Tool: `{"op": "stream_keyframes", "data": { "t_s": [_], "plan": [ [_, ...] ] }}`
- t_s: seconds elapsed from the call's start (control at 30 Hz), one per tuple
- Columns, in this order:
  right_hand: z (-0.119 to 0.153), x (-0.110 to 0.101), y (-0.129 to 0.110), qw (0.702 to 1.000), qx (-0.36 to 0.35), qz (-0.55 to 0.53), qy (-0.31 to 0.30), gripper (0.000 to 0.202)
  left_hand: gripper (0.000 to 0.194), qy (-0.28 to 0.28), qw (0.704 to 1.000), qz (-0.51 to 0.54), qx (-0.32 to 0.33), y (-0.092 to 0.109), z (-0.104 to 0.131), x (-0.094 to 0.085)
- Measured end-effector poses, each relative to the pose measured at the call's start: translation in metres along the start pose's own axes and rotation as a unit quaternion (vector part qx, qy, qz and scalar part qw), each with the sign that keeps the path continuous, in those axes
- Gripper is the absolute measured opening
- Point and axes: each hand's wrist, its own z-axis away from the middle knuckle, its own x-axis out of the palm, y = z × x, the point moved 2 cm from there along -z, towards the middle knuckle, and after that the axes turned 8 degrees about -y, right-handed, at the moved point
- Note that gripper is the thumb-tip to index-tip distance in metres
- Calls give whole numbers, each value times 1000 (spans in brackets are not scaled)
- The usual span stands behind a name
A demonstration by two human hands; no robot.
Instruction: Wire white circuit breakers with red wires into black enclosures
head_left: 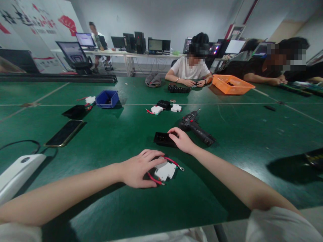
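My left hand rests on the table around the left side of a white circuit breaker. Its thumb is below and its fingers lie over the top edge, holding the breaker in place. One red wire with a metal lug runs along the breaker's upper side; another red wire curves out near my thumb. My right hand is over the right end of a small black tray, thumb and forefinger slightly apart at its rim. Small parts in the tray are too tiny to name. Just behind that hand lies a black cordless screwdriver.
Farther back are more white breakers, a black box, a blue bin and an orange basket. A phone and a white device lie left. Across the table, a person handles a small part.
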Motion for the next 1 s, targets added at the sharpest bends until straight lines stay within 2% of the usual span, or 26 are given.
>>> {"op": "stream_keyframes", "data": {
  "t_s": [0.5,0.9,1.0],
  "plan": [
    [-1,0,1,1000,-5,1,1,18,66,-7,1000,-23,-4,2,-3,-1],
    [-3,0,0,1000,-6,-16,-8,27,65,-10,1000,-14,-6,3,-4,-2],
    [0,-1,-3,1000,-18,-12,12,24,67,-6,1000,-10,-8,3,-4,-2]
  ]
}}
